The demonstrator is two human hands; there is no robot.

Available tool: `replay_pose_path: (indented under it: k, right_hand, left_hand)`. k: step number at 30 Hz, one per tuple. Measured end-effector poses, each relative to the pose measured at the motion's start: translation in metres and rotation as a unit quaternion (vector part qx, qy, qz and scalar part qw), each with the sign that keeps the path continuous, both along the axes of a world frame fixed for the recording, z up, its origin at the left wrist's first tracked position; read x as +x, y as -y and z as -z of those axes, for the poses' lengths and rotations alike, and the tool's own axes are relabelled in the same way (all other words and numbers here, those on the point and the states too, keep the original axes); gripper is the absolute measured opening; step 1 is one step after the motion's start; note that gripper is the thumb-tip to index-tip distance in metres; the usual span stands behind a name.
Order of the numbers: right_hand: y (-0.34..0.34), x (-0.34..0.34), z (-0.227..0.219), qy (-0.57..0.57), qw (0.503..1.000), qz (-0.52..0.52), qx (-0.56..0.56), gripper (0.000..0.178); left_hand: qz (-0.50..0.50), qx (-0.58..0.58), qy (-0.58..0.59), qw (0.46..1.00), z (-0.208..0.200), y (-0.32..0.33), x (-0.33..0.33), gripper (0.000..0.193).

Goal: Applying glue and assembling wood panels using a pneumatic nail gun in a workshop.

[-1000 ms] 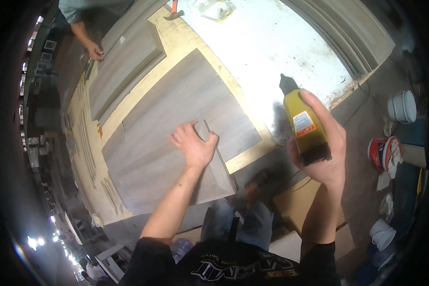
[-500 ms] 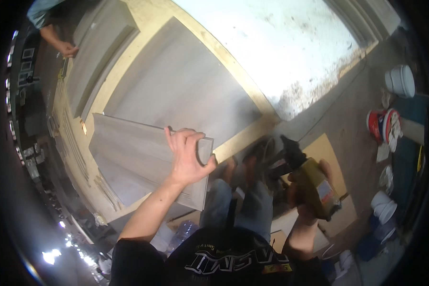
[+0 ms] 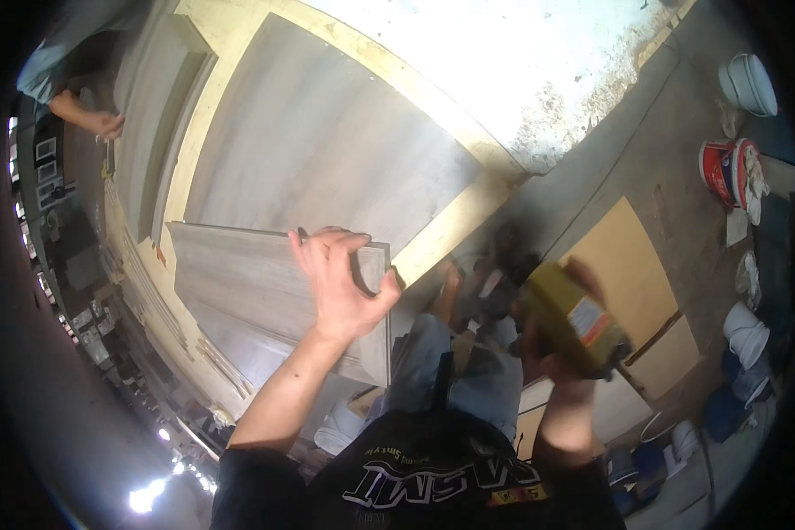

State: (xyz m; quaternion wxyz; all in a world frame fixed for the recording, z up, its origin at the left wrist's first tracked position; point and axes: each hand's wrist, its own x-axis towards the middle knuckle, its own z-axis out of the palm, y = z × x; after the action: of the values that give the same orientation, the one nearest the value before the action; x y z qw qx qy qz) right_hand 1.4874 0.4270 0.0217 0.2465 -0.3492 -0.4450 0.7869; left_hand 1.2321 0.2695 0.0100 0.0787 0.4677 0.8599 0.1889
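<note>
Left hand (image 3: 340,287): half-curled, gripping framed panel (image 3: 247,283) at 8 o'clock | right hand (image 3: 558,364): wrapped round yellow-green tool (image 3: 564,305), 4 o'clock | apparently midway: panel held, tool apart; remaining work untellable

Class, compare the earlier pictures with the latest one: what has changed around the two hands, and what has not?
The right hand has brought the olive-yellow tool from over the white surface back toward the body, past the table edge. The framed panel under the left hand has turned clockwise. Both hands keep their hold; the larger grey panel stays on the table.
</note>
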Motion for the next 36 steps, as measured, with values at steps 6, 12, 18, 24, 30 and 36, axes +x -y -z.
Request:
replay_pose_path:
  k: [6, 12, 18, 24, 30, 36]
  right_hand:
    - [-0.112, -0.115, -0.090, 0.094, 0.882, -0.116, 0.446, 0.077]
    - [-0.146, -0.210, -0.027, 0.305, 0.692, -0.085, 0.648, 0.065]
    - [0.027, -0.156, 0.008, 0.191, 0.903, -0.051, 0.380, 0.039]
    - [0.096, -0.142, 0.014, 0.275, 0.896, 0.009, 0.349, 0.034]
    - [0.093, -0.142, 0.017, 0.263, 0.881, 0.016, 0.393, 0.032]
    - [0.092, -0.140, 0.011, 0.280, 0.879, -0.014, 0.387, 0.030]
  left_hand:
    - [-0.019, 0.013, -0.001, 1.000, 0.000, 0.006, -0.001, 0.056]
    - [-0.008, 0.027, 0.038, 0.999, -0.006, -0.008, 0.003, 0.051]
    - [0.035, 0.042, 0.091, 0.994, -0.014, 0.022, -0.043, 0.039]
    - [0.055, 0.027, 0.074, 0.995, -0.011, 0.019, -0.048, 0.032]
    - [0.061, 0.022, 0.030, 0.997, -0.007, 0.019, -0.045, 0.028]
    - [0.061, 0.020, 0.015, 0.998, -0.005, 0.019, -0.044, 0.025]
